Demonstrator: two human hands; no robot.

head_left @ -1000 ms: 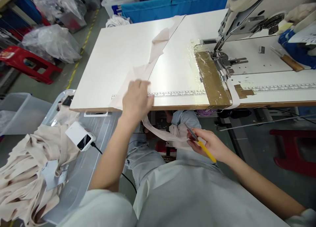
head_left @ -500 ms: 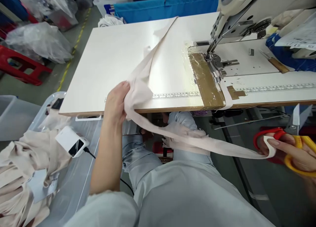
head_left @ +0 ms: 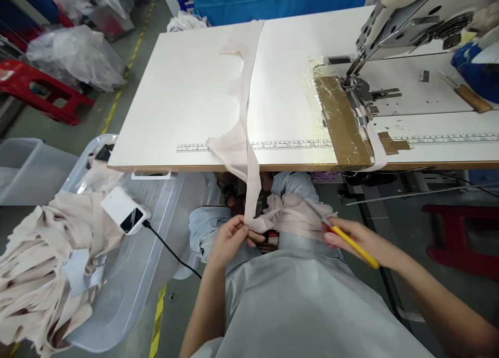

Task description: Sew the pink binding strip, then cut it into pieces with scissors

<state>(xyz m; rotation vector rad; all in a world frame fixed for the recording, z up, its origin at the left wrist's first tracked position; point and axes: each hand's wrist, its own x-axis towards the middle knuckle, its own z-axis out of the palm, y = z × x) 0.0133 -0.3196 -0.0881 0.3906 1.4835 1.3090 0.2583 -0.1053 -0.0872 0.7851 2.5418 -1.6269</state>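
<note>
My left hand [head_left: 235,237] pinches a pale pink fabric strip [head_left: 252,184] below the table edge, above my lap. From there the strip runs up over the edge and across the white table [head_left: 187,88], widening into curved, cut-out shapes. My right hand [head_left: 349,238] grips scissors [head_left: 353,243] with a yellow and red handle. Their blades point left toward a crumpled pink fabric bundle [head_left: 296,212] on my lap; whether they touch it I cannot tell.
A sewing machine [head_left: 358,62] stands at the table's right, with brown tape [head_left: 343,124] beside its needle. On the left, a clear plastic bin [head_left: 117,316] bears heaped fabric strips [head_left: 50,259] and a white power bank [head_left: 125,210]. A red stool [head_left: 463,241] is on the right.
My left hand has come down off the table edge toward my lap, drawing the strip down. My right hand has brought the scissors from the far right to the lap and let go of the strip's end.
</note>
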